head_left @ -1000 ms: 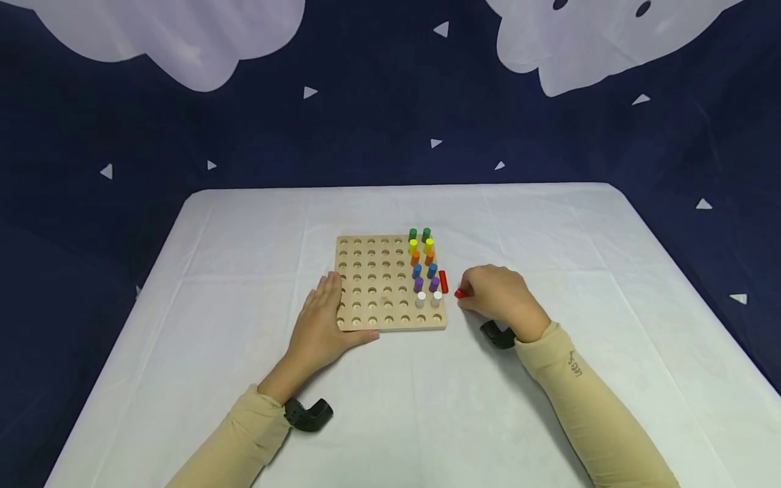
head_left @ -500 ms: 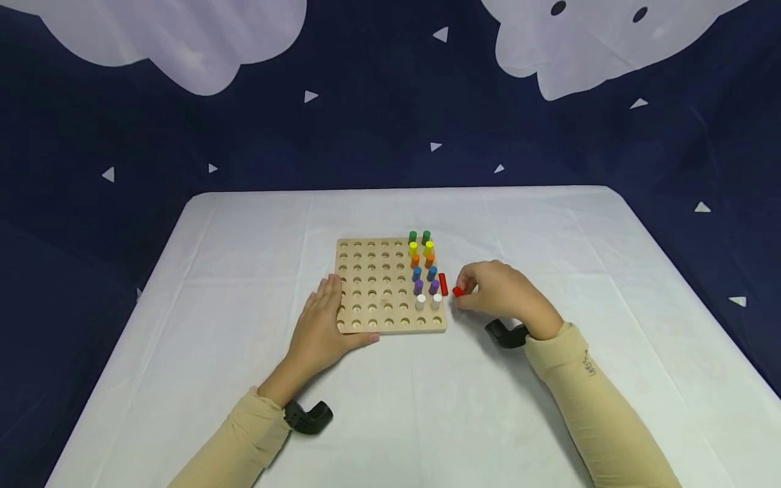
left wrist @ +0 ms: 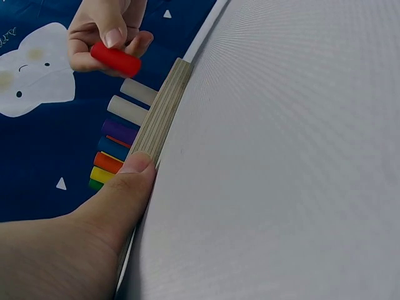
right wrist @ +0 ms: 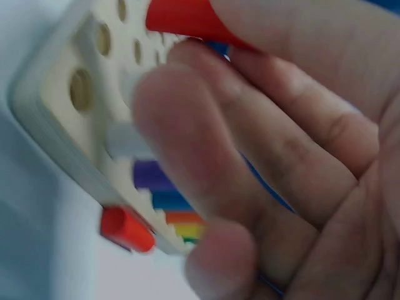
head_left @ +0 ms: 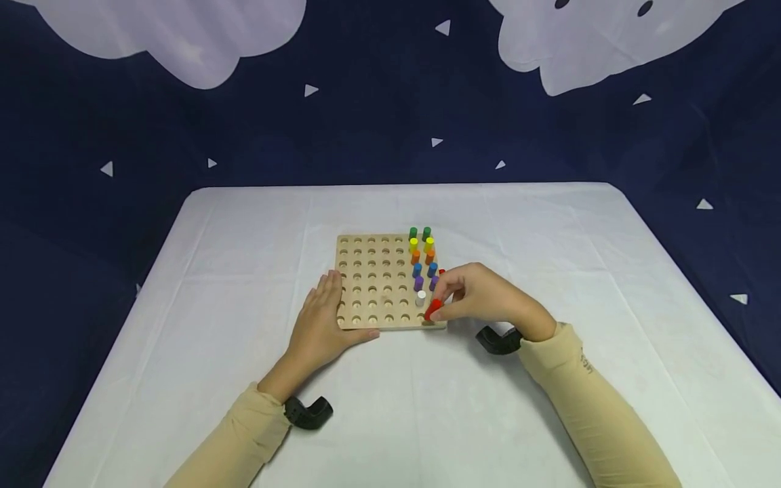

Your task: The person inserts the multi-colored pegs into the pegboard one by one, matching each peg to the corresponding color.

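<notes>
A square wooden pegboard [head_left: 379, 311] lies on the table. My left hand [head_left: 320, 322] rests along its left edge, with the thumb [left wrist: 128, 181] against the front edge. My right hand [head_left: 482, 293] pinches a red peg [head_left: 432, 311] between thumb and fingers, tilted above the near right corner. In the left wrist view this red peg [left wrist: 115, 59] is apart from the board. Pairs of green, yellow [head_left: 413, 244], orange, blue [head_left: 417, 270], purple and white pegs [head_left: 421, 298] fill the two right columns; my right hand hides the right white peg in the head view.
A second red peg [right wrist: 125, 228] lies beside the board's right edge, mostly hidden behind my right hand in the head view. White cloth covers the table [head_left: 244, 237]. A dark blue curtain [head_left: 378, 129] with clouds and triangles hangs behind.
My right hand has carried the red peg left from beside the board to above its near right corner, tilting it more upright. The left hand has stayed in place.
</notes>
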